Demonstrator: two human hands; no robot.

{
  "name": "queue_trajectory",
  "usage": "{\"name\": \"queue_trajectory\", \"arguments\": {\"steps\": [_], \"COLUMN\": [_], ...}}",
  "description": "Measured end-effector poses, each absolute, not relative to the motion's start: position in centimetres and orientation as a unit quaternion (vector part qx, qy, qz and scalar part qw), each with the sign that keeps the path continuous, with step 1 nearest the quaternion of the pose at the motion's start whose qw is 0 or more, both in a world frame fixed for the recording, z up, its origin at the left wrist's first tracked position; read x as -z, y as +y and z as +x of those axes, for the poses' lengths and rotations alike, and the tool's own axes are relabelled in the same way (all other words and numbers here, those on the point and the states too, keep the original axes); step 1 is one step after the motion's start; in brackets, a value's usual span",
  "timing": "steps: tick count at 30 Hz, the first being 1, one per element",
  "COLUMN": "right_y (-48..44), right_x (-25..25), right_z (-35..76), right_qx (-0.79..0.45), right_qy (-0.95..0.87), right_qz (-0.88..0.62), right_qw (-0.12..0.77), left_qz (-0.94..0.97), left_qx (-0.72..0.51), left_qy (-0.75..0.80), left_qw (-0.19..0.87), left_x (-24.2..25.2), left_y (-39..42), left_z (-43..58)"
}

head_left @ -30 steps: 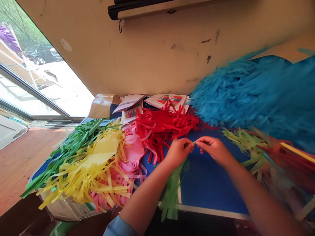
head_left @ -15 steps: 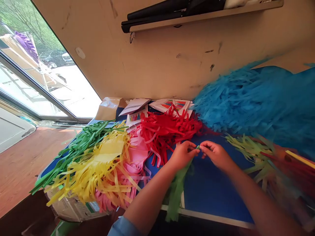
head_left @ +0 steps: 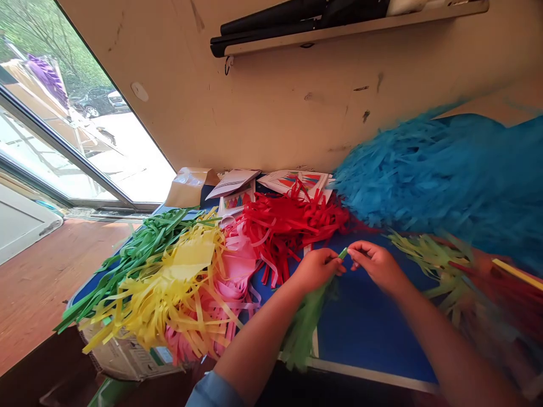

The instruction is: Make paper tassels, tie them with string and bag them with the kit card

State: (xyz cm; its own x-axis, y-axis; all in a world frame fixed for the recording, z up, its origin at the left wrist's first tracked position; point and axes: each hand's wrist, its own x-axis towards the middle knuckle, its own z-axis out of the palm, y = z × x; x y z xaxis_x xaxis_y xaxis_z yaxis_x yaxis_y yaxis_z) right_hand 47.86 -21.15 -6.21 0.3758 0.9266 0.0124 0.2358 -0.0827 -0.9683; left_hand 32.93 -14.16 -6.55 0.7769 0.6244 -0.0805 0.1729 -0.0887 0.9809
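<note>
A green tissue-paper tassel [head_left: 304,328] hangs from my left hand [head_left: 317,270], its strips dangling over the front edge of the table. The fingers of my left hand are closed around its twisted top, and a short green tip sticks out past them. My right hand [head_left: 373,264] pinches the end of that tip between thumb and fingertips. Just beyond my hands lies a heap of red tissue strips [head_left: 292,220]. Farther left are pink tissue strips [head_left: 237,271], yellow tissue strips [head_left: 169,282] and green tissue strips [head_left: 165,237].
Blue tissue fringe [head_left: 441,175] is piled at the back right of the blue table [head_left: 373,328]. Pale yellow-green strips [head_left: 449,265] lie at the right. Printed packets [head_left: 237,200] stand by the wall. A cardboard box [head_left: 123,356] sits below the left edge. A shelf [head_left: 348,31] hangs above.
My right hand has shifted slightly up and right, and more of the green tip shows between my hands. The hanging strips have swung a little to the left.
</note>
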Motion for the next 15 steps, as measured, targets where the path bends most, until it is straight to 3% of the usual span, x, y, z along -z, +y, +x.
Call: {"name": "queue_trajectory", "arguments": {"steps": [15], "right_y": [-21.20], "right_x": [5.24], "right_z": [47.00], "right_qx": [-0.416], "right_qy": [-0.467], "right_qz": [-0.621], "right_qw": [0.472], "left_qz": [0.711], "left_qx": [-0.178], "left_qy": [0.287], "left_qw": [0.617], "left_x": [6.63], "left_y": [-14.12], "left_z": [32.92]}}
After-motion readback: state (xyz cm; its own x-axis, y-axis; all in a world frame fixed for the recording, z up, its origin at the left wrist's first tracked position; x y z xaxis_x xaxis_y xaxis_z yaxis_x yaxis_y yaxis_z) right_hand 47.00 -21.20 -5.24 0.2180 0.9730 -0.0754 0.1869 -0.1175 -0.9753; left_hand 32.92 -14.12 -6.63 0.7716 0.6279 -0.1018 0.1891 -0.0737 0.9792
